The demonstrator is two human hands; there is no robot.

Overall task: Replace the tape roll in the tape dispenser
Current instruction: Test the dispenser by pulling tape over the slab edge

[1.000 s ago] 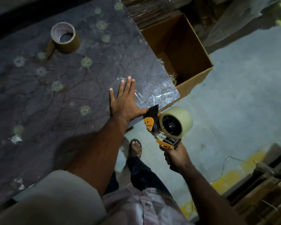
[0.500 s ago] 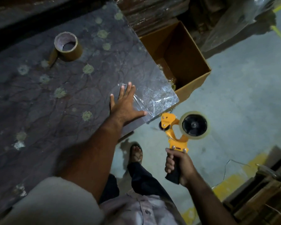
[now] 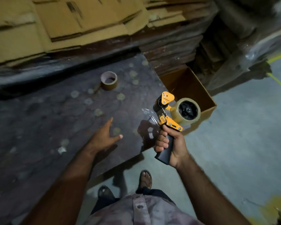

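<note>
My right hand grips the black handle of an orange tape dispenser, held upright over the table's right corner. A full roll of clear tape sits on its hub. My left hand hovers just above the dark patterned table, fingers spread, holding nothing. A nearly used-up brown tape core stands far back on the table. A strip of clear tape lies stuck near the table's right edge, just left of the dispenser.
An open cardboard box sits on the floor right of the table, behind the dispenser. Flattened cartons are stacked behind the table. Grey concrete floor with yellow markings lies to the right. My feet in sandals stand below.
My left hand lifted off the taped spot and drew back toward me. My right hand raised the dispenser upright and nearer the table. My head tilted up, showing the stacked cartons.
</note>
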